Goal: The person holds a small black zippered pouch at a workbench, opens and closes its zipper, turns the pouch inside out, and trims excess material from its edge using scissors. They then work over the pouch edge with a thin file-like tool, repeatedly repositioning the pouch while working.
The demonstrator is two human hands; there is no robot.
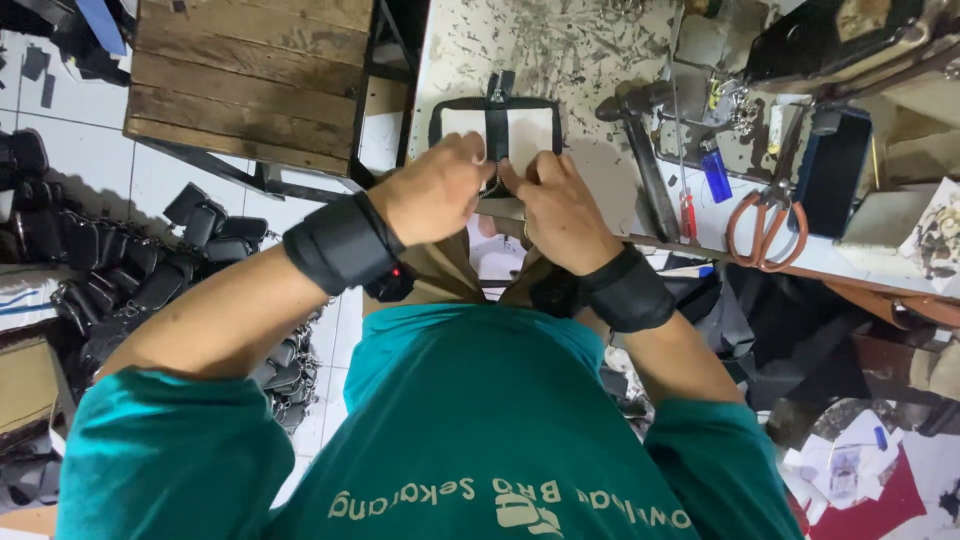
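Head cam, looking straight down. Both hands meet at the near edge of the worktop (560,45), which is white and badly scuffed. The left hand (432,190) and the right hand (556,205) are pinched together on something small at the bottom of a flat black-framed pouch piece (497,125) with a pale panel and a black strap down the middle. It looks like a little metal ring or clip, but it's mostly hidden behind the fingers, so I can't say for sure. The fingers of both hands are curled tight around that spot, not loose.

Progress-wise, my read is that the pouch frame and centre strap are already together and the bit of hardware at the lower end is being fitted right now. The heap of finished-looking black cases (150,280) on the floor to the left suggests this is one of many.

As for room, the pouch lies right at the near edge, half overhanging toward the person's lap. To the right it's crowded: orange-handled scissors (768,222) near the edge, a blue lighter (717,175), a red-handled screwdriver (688,212) and a dark metal bar (645,165) just beside the right hand. The left side is open up to the worktop's left edge, with a wooden pallet table (250,75) beyond the gap.
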